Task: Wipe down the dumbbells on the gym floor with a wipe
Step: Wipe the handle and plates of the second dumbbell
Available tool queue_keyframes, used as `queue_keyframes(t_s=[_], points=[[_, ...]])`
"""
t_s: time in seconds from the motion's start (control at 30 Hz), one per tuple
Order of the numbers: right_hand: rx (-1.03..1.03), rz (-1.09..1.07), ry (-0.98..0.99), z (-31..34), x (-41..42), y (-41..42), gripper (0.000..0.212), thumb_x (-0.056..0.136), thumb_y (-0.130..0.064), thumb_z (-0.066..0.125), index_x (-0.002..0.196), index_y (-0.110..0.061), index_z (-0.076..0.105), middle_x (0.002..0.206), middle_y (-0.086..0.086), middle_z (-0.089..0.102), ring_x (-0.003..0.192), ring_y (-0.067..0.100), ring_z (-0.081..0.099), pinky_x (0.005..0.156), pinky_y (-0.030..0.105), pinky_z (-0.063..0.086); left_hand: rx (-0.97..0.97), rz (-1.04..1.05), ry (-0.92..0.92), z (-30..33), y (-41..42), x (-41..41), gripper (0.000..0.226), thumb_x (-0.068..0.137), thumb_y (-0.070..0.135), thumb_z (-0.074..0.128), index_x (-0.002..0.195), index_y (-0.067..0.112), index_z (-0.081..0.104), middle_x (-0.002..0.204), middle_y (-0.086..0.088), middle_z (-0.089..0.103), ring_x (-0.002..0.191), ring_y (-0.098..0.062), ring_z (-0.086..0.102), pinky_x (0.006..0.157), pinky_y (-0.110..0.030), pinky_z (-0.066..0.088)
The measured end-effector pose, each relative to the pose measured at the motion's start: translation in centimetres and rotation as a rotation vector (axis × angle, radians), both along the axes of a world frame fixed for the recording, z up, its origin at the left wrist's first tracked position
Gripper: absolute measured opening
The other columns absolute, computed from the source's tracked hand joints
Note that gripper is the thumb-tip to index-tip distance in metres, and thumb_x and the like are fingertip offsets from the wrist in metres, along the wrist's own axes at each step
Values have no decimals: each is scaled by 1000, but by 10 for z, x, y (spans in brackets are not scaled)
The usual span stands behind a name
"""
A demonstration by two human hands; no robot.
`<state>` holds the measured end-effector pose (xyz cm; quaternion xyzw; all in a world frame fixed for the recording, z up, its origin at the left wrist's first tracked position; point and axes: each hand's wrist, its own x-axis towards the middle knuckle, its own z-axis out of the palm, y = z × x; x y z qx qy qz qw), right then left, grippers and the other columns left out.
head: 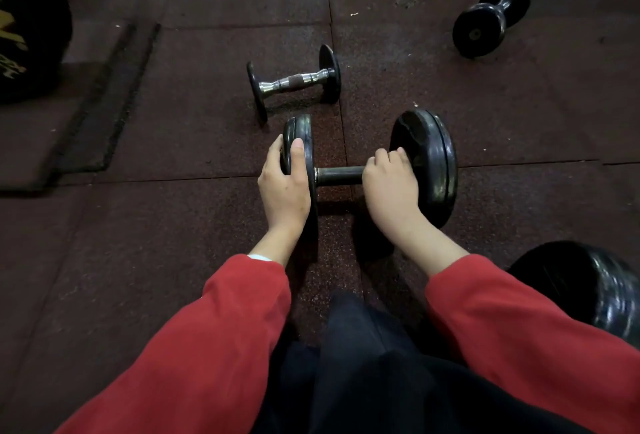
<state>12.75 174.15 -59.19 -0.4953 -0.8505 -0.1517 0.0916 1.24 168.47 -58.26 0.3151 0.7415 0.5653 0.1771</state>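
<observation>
1. Head view looks down at a black dumbbell point(367, 170) lying on the gym floor point(173, 260) just in front of the person, its bar running left to right.
2. Left hand point(284, 188) grips the left plate, thumb curled over its near rim and fingers point(275, 149) wrapped round the far side.
3. Right hand point(389, 188) sits at the right end of the bar against the inner face of the right plate, fingers curled; whether a wipe is bunched beneath it I cannot tell, since none shows anywhere in view.
4. Just beyond lies a smaller dumbbell with a chrome handle point(294, 80); a third dumbbell point(491, 18) lies well apart at far right, and a large black weight point(595, 295) sits near right.
5. Nothing shows which pieces are already cleaned. Judging by the grip, work is on the nearest dumbbell, with the other weights probably still to do.
</observation>
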Motion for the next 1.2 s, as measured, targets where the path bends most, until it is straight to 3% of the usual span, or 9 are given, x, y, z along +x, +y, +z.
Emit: queue_keyframes(t_s=[0.17, 0.37, 0.67, 0.77, 0.83, 0.93, 1.03, 1.13, 1.2], points=[[-129, -120, -42, 9, -4, -8, 44, 64, -10, 28, 44, -10, 67, 53, 6, 59, 54, 24, 59, 65, 27, 53, -5, -3, 4, 1, -2, 2, 62, 83, 47, 38, 129, 8, 53, 131, -6, 57, 124, -16, 50, 103, -20, 33], [-198, -161, -61, 7, 0, -2, 50, 67, -13, 24, 51, -17, 71, 59, -2, 62, 60, 16, 59, 61, 21, 44, -15, -15, 6, 1, 0, 0, 55, 88, 43, 42, 129, 8, 53, 130, -7, 58, 123, -16, 50, 102, -19, 33], [-147, -193, -68, 5, -5, -11, 45, 64, -8, 27, 49, -4, 70, 58, 5, 60, 57, 20, 59, 49, 20, 43, -16, -1, 6, 2, 3, -1, 51, 90, 42, 45, 128, 9, 55, 129, -6, 59, 122, -16, 51, 98, -16, 33], [-125, -65, -84, 2, -9, -8, 37, 66, -7, 34, 58, -4, 71, 61, 6, 60, 61, 22, 60, 56, 23, 49, -34, 17, -4, 5, 9, -5, 40, 95, 35, 48, 124, 10, 58, 124, -4, 62, 117, -14, 53, 94, -15, 34], [-88, 44, -99, 9, -16, -10, 43, 70, -4, 29, 73, -4, 72, 71, 10, 62, 73, 27, 62, 74, 30, 53, -40, 26, -6, 9, 15, -6, 36, 94, 34, 48, 119, 11, 61, 118, -2, 65, 110, -11, 56, 88, -14, 35], [-170, 219, -129, 2, -26, -6, 41, 85, 1, 31, 119, 8, 53, 111, 22, 54, 109, 39, 49, 109, 40, 29, -45, 60, -4, 14, 24, -8, 32, 93, 33, 52, 114, 12, 63, 113, 0, 66, 105, -10, 56, 84, -14, 35], [-228, 227, -129, -7, -33, -5, 50, 73, -7, 62, 118, 11, 56, 105, 25, 61, 99, 42, 58, 103, 45, 41, 7, 112, 23, 17, 29, -12, 33, 89, 34, 56, 111, 11, 62, 111, -6, 66, 105, -17, 59, 94, -26, 43], [-156, 252, -187, -30, -29, 1, 48, 85, -9, 35, 128, 8, 49, 115, 20, 61, 109, 36, 58, 104, 41, 43, 51, 79, 169, 8, 11, 0, 48, 84, 41, 54, 118, 8, 56, 116, -11, 62, 105, -17, 56, 93, -12, 37], [-134, 304, -141, -34, -30, 5, 47, 85, -10, 33, 123, 4, 55, 108, 15, 64, 102, 31, 62, 95, 37, 49, -10, -1, 214, -4, -10, 16, 63, 83, 40, 59, 136, 11, 41, 133, -12, 51, 117, -15, 45, 90, -2, 26]])
